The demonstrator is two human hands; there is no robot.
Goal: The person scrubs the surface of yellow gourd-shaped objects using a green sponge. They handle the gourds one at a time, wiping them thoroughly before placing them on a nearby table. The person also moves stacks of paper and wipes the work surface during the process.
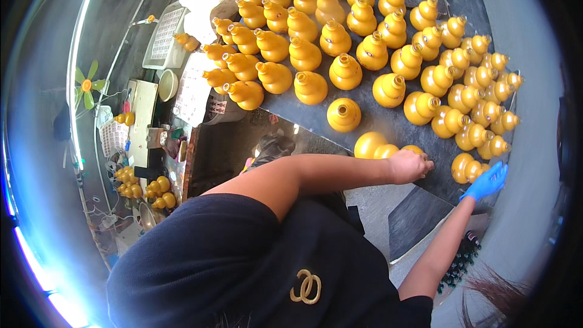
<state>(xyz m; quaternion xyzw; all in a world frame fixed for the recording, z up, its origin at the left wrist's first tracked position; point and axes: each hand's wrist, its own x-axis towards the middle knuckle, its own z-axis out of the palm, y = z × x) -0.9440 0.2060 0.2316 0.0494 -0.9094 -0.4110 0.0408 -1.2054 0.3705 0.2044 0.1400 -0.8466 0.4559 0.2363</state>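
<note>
Tabletop (pixel 385 124) in dark grey spreads before you, bearing rows of yellow gourd-shaped bottles (pixel 344 115), most upright, necks up. At its near edge, a large-bulbed bottle (pixel 370 144) stretches left to right, narrowing toward your bare left hand (pixel 414 166); its fingers curl, grip unclear. Your blue-gloved right hand (pixel 487 181) meets the rightward-pointing corner bottle (pixel 464 167); I can't tell whether it grasps.

We see a pale round bowl (pixel 168 86); just above it, a white tray (pixel 159 63) with a printed sheet (pixel 166 32); left of it, a fan (pixel 86 85) with yellow-green blades; farther left of it, a glowing tube (pixel 71 79); well below it, a metal basin (pixel 146 216).
</note>
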